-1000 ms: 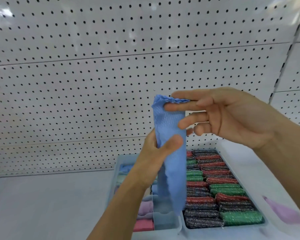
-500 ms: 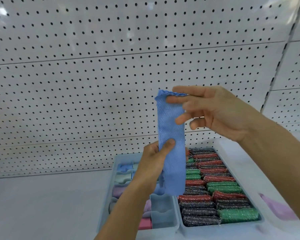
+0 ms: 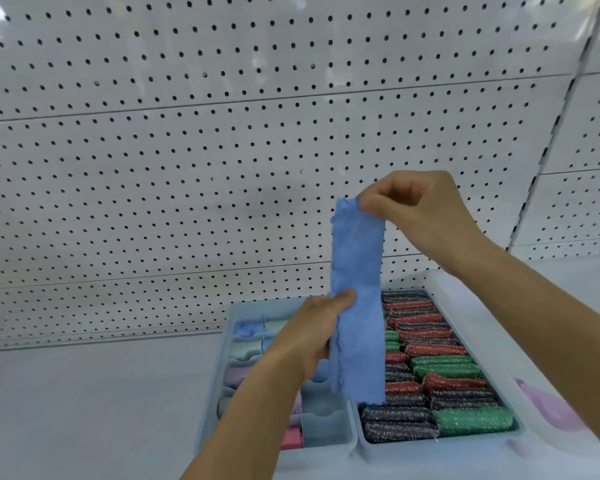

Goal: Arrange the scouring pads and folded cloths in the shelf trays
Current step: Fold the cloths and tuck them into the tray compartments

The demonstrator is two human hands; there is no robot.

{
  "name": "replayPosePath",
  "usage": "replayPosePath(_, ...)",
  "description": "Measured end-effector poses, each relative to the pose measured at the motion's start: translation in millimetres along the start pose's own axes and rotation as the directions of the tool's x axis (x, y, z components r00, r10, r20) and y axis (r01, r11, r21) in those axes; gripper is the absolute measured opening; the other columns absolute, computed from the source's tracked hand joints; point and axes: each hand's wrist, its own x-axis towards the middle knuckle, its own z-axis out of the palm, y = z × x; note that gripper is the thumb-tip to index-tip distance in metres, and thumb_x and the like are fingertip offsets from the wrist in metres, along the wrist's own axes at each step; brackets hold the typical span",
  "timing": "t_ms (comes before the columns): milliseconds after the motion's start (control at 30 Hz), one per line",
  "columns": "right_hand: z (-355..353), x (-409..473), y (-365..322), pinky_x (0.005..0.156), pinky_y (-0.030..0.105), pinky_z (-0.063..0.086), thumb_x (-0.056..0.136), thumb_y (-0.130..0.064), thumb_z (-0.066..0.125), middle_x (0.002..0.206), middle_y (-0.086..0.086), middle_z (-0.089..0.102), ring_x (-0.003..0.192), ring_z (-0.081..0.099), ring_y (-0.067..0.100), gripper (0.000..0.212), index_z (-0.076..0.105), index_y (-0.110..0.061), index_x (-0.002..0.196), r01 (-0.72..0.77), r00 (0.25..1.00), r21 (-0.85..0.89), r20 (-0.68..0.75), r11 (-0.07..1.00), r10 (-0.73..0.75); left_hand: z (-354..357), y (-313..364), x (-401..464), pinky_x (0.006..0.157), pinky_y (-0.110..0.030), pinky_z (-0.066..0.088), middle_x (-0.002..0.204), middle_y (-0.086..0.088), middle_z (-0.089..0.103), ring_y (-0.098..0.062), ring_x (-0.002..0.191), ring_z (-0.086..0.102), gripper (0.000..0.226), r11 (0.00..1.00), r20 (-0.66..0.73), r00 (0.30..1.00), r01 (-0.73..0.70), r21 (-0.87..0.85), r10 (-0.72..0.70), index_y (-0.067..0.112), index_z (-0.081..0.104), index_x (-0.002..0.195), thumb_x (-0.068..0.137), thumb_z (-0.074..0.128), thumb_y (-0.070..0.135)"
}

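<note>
Blue, bumpy cloth folded into a long strip point(image 3: 358, 299) is held up over the divided light-blue tray of folded cloths point(image 3: 219, 386), pinched at the top by the right hand point(image 3: 418, 211) and at the middle by the left hand point(image 3: 314, 334). The loose bottom half could be let swing open, and the fold would be lost. It could also be dropped onto the tray of shiny scouring pads point(image 3: 433, 372) just beside.

The shelf point(image 3: 84, 403) lies bare across the lower left of the frame, open to a reach. Behind it the pegboard wall point(image 3: 187, 168) closes off the back. At lower centre the compartment tray point(image 3: 321, 433) has open front cells, partly screened by the hanging blue cloth point(image 3: 359, 306). The scouring-pad tray point(image 3: 440, 448) at lower right is packed full.
</note>
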Motion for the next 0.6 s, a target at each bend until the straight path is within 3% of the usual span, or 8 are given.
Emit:
replayPosePath(67,1,-21,-1,0.075,0.022,0.053,0.084,-0.008,0.070,0.078,-0.004,0.072,0.074,0.066,0.008,0.011,0.073,-0.016,0.078,0.104,0.992,-0.025,0.070,0.994,-0.102,-4,4,4,0.086,-0.037,0.055,0.099,-0.009,0.075,-0.024,0.089,0.071,0.031,0.988,-0.051,0.997,0.043,-0.149,-0.051,0.005,0.069,0.107,0.097,0.056,0.031)
replayPosePath(167,3,-58,12,0.084,0.022,0.051,0.081,-0.017,0.073,0.085,-0.015,0.073,0.084,0.068,0.006,0.005,0.076,-0.021,0.082,0.136,0.973,-0.077,0.196,0.988,-0.119,-13,10,5,0.064,-0.030,0.059,0.084,-0.009,0.073,-0.019,0.072,0.070,0.025,0.943,-0.045,0.996,0.060,-0.327,-0.079,0.005,0.066,0.098,0.101,0.048,0.021)
replayPosePath(267,9,-84,36,0.084,0.029,0.052,0.082,-0.027,0.072,0.094,-0.020,0.072,0.093,0.067,0.001,0.007,0.076,-0.021,0.085,0.325,0.927,-0.185,0.256,0.927,-0.274,-19,15,3,0.077,-0.035,0.059,0.100,-0.017,0.071,-0.025,0.084,0.070,0.033,0.883,-0.014,0.996,0.067,-0.464,-0.083,-0.001,0.062,0.112,0.102,0.038,0.020)
replayPosePath(367,15,-95,55,0.084,0.030,0.052,0.088,-0.032,0.064,0.102,-0.014,0.071,0.101,0.065,0.003,0.016,0.075,-0.020,0.086,0.491,0.858,-0.267,0.311,0.829,-0.408,-24,17,8,0.107,-0.048,0.040,0.138,-0.024,0.052,-0.035,0.124,0.054,0.051,0.819,0.032,0.997,0.080,-0.568,-0.075,-0.004,0.048,0.138,0.098,0.035,0.026)
replayPosePath(500,19,-96,62,0.081,0.030,0.052,0.090,-0.034,0.062,0.103,-0.010,0.072,0.099,0.066,0.009,0.021,0.074,-0.019,0.081,0.578,0.815,-0.372,0.294,0.726,-0.499,-20,18,5,0.097,-0.048,0.046,0.130,-0.024,0.059,-0.036,0.113,0.059,0.069,0.798,0.086,0.995,0.093,-0.595,-0.052,0.000,0.057,0.130,0.091,0.049,0.056)
replayPosePath(600,21,-98,63,0.081,0.034,0.053,0.088,-0.035,0.067,0.104,-0.008,0.072,0.101,0.065,0.011,0.018,0.074,-0.020,0.083,0.636,0.772,-0.382,0.326,0.671,-0.546,-16,17,4,0.096,-0.049,0.050,0.129,-0.026,0.059,-0.038,0.117,0.060,0.058,0.870,0.062,0.998,0.033,-0.492,-0.002,-0.006,0.055,0.129,0.082,0.066,0.026)
